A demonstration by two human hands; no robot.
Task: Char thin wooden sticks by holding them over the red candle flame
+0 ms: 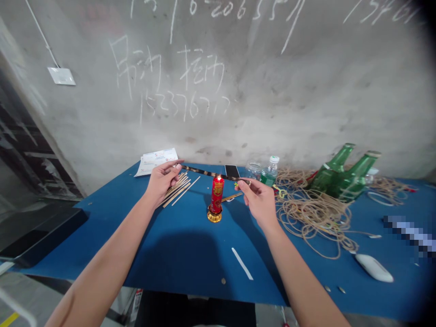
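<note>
My left hand (165, 180) pinches one end of a thin, dark stick (203, 171) with scorched-looking bands. The other end is between the fingers of my right hand (259, 196). Held nearly level, the stick passes over a lit red candle (217, 195), its middle at the flame. The candle stands upright in a gold holder (214, 215) on the blue table (190, 268). Under and beside my left hand lies a bunch of pale wooden sticks (177, 190). A light brown strip (231, 197) lies behind the candle, near my right hand.
Tangled twine (313, 218) and two tilted green bottles (357, 177) are at the right, with a white computer mouse (374, 268) nearer. A jar (253, 170), a small bottle (271, 170) and a phone (232, 170) sit at the back. A black box (44, 236) is left.
</note>
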